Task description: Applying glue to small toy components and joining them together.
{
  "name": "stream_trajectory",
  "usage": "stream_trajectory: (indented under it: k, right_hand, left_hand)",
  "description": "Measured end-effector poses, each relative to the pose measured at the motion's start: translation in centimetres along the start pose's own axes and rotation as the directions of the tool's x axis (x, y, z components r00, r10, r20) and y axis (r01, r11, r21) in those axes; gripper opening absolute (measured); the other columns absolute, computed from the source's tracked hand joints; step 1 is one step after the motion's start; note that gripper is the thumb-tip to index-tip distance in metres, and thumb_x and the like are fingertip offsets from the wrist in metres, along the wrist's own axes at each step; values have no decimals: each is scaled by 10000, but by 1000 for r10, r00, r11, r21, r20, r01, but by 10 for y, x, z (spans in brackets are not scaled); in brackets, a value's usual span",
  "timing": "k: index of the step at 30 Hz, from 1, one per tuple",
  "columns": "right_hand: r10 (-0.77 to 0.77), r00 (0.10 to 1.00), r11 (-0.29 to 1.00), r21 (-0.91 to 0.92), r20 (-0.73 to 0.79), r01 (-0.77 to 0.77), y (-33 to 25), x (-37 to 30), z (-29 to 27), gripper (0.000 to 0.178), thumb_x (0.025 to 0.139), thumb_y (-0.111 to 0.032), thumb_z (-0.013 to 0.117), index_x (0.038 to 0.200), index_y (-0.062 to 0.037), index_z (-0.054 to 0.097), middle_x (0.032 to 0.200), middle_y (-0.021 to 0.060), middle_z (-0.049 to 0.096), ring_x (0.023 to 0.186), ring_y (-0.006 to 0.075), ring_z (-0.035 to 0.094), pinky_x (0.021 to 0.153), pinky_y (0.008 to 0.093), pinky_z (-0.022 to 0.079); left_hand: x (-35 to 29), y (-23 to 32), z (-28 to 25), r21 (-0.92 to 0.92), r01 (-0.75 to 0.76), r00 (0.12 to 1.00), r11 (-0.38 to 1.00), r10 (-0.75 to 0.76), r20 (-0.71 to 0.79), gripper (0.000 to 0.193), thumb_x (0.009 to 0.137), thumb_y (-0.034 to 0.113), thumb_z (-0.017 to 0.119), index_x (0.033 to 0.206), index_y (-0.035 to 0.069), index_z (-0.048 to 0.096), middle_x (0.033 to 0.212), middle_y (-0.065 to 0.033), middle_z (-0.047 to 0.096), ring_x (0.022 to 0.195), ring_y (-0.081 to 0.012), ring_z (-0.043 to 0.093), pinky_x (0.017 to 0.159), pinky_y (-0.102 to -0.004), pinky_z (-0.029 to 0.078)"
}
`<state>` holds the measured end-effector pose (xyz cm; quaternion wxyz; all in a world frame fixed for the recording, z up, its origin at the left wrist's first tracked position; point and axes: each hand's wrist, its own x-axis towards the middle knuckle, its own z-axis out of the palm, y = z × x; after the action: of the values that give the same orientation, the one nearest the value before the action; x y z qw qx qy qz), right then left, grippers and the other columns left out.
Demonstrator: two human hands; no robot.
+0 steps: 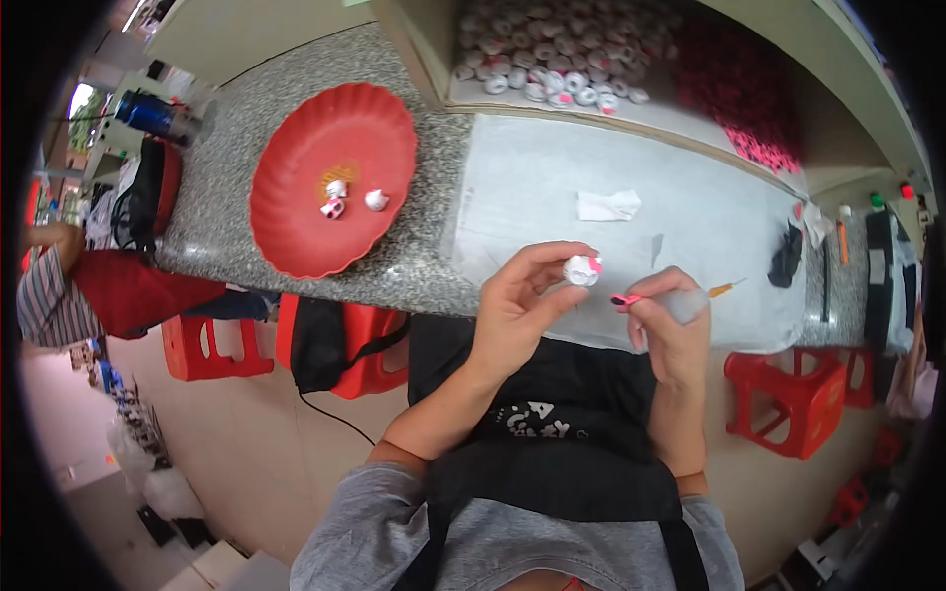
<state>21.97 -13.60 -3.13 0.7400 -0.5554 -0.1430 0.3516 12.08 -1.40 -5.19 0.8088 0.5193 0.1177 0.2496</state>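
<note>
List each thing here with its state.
Small white ball with pink patch: held in left hand
Small pink-and-black piece: pinched in right hand
Translucent object: also in right hand
Round red scalloped dish: holding three small pieces
Creased white paper: lying on white sheet
Small white pieces: heaped on shelf

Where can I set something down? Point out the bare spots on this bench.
Bare: the white sheet left of the paper scrap, and the granite between sheet and red dish. Crowded: the shelf, heaped with white pieces and pink pieces.
</note>
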Motion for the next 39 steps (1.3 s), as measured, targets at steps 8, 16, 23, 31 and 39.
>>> stream_trajectory:
  k: [8,16,23,31,39]
  right_hand:
    - [45,997,993,102,56,-51,9,-6,-2,78,667,37,560,709,22,496,681,108,528,452,103,458,347,182,348]
    - [47,998,990,127,48,-53,13,-5,3,79,676,33,560,716,15,495,695,96,510,471,102,458,347,180,346]
    - [0,1000,996,85,19,-2,17,-5,3,78,678,39,556,723,12,497,717,98,509,503,93,463,355,176,350]
    - [-162,987,987,-22,6,162,21,-10,7,182,652,65,572,788,-4,474,735,92,506,531,80,459,373,159,338]
    - [-112,982,993,-9,150,115,8,-11,10,377,642,43,613,990,-12,481,753,25,518,591,42,446,453,143,346]
  left_hand:
    - [-8,-12,10,258,-158,987,953,148,58,303,706,-76,514,1001,-37,454,1034,-164,482,960,-206,475,826,-291,375]
    - [-7,-13,7,386,-269,963,882,238,125,308,681,-106,520,978,-32,479,1020,-160,485,968,-210,469,838,-300,368]
    - [-8,-11,5,377,-277,961,884,244,134,315,672,-99,539,974,-32,482,1020,-161,485,975,-215,466,845,-304,361]
    - [-9,-6,10,75,-93,996,993,91,25,281,714,-5,545,984,-42,476,1022,-180,486,952,-213,482,835,-302,363]
    - [-12,-2,9,-41,11,999,999,-9,51,268,731,-10,528,991,-48,478,1001,-148,503,931,-185,484,818,-286,374]
